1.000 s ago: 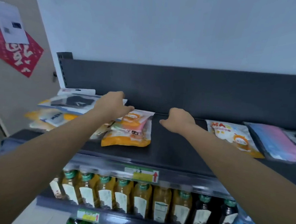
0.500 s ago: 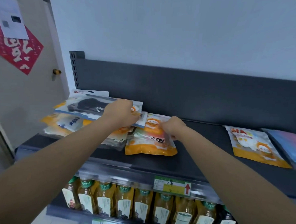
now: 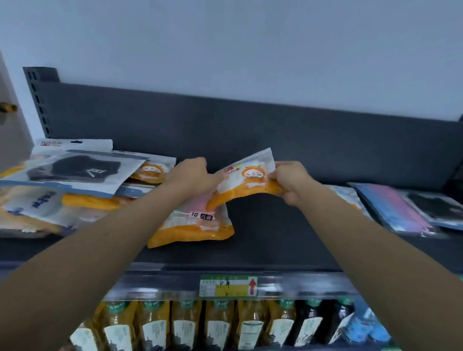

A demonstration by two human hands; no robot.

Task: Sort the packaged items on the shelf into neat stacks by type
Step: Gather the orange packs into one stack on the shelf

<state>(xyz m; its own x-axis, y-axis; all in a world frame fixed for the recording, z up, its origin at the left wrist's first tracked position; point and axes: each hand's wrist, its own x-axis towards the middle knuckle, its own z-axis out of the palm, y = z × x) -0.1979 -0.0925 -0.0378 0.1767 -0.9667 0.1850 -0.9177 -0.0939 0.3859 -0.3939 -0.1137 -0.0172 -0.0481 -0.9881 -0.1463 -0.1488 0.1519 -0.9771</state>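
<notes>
An orange-and-white cartoon packet (image 3: 247, 180) is lifted off the dark shelf (image 3: 288, 240), bent between both hands. My left hand (image 3: 191, 174) pinches its left edge and my right hand (image 3: 292, 180) grips its right edge. Below it lies a second orange packet (image 3: 195, 227) with a pink window and a "10" label. To the left is a messy pile: a black-mask packet (image 3: 72, 171) on top, a white-and-blue packet (image 3: 42, 204) and more orange packets (image 3: 150, 171). At the right lie a pink-and-blue packet (image 3: 395, 208) and a dark packet (image 3: 438, 209).
The shelf's dark back panel (image 3: 254, 133) rises behind the packets. A price tag (image 3: 228, 285) sits on the front rail. Bottles of yellow drink (image 3: 187, 328) and dark drink (image 3: 310, 329) fill the lower shelf. A door with a brass knob (image 3: 6, 108) stands at the left.
Both hands have closed on the top orange cartoon packet and raised it off the packet beneath. The camera view has shifted left and closer.
</notes>
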